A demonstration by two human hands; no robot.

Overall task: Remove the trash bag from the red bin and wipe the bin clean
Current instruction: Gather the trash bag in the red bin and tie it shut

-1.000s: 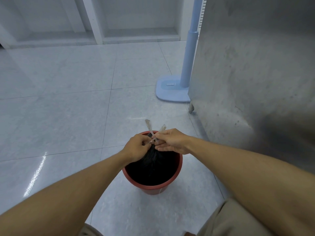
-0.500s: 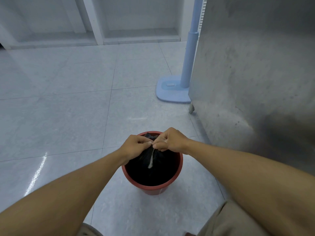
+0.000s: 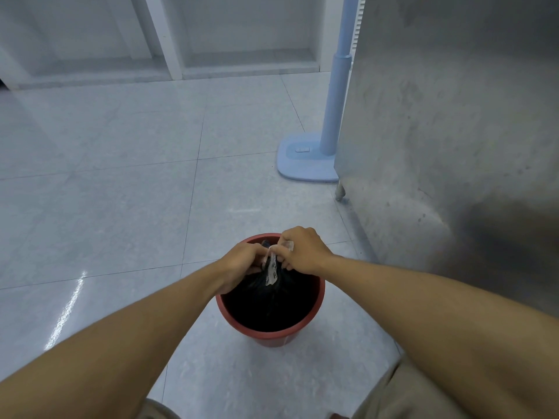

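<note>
A round red bin (image 3: 273, 337) stands on the tiled floor just in front of me. A black trash bag (image 3: 269, 300) fills it, its mouth gathered into a neck at the top. My left hand (image 3: 245, 261) and my right hand (image 3: 304, 252) meet over the far rim, both closed on pale drawstring ends (image 3: 271, 272) of the bag. One translucent strip hangs down between the hands over the black plastic. The bag's lower part is hidden inside the bin.
A tall grey metal cabinet (image 3: 453, 131) on a small caster (image 3: 340, 193) stands close on the right. A light blue fan stand (image 3: 308, 160) with its pole sits beyond the bin. White shelving lines the far wall. Glossy floor tiles spread to the left.
The two drawstring ends that stuck up above my hands have been pulled down. One strip now hangs between my fists, which have shifted slightly toward the far rim.
</note>
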